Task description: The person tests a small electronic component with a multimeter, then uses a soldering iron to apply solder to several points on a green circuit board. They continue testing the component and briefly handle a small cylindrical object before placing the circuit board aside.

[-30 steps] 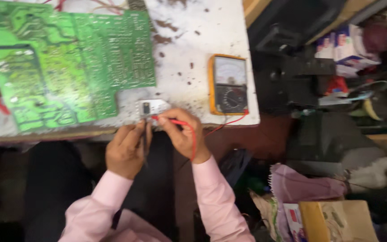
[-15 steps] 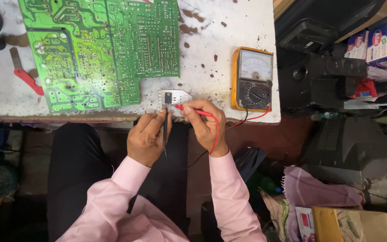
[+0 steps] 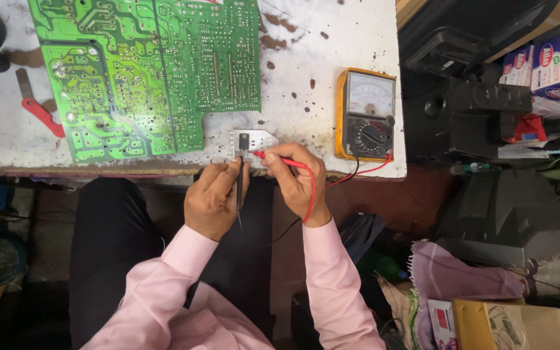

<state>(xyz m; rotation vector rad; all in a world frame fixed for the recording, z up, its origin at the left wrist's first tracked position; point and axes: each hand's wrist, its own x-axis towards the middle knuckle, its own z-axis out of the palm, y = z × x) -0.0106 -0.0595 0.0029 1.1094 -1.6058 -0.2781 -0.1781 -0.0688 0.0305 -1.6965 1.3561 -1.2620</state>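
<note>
Two hands work at the near edge of the table (image 3: 332,78), and I see them from above over pink sleeves (image 3: 332,285). My left hand (image 3: 214,202) is closed around a black probe (image 3: 239,188), held upright with its tip up at the small part. My right hand (image 3: 301,185) pinches a red probe (image 3: 279,157) that lies almost level, its tip pointing left at the same part. That part (image 3: 251,140) is a small metal plate with a black component on it, lying on the table edge just beyond my fingertips. Just right of it sits a yellow meter (image 3: 365,115), with red and black leads running from it toward my right hand. Farther back and left lies a large green board (image 3: 150,71), solder side up. At the far left, a red-handled tool (image 3: 37,110) rests on the table.
</note>
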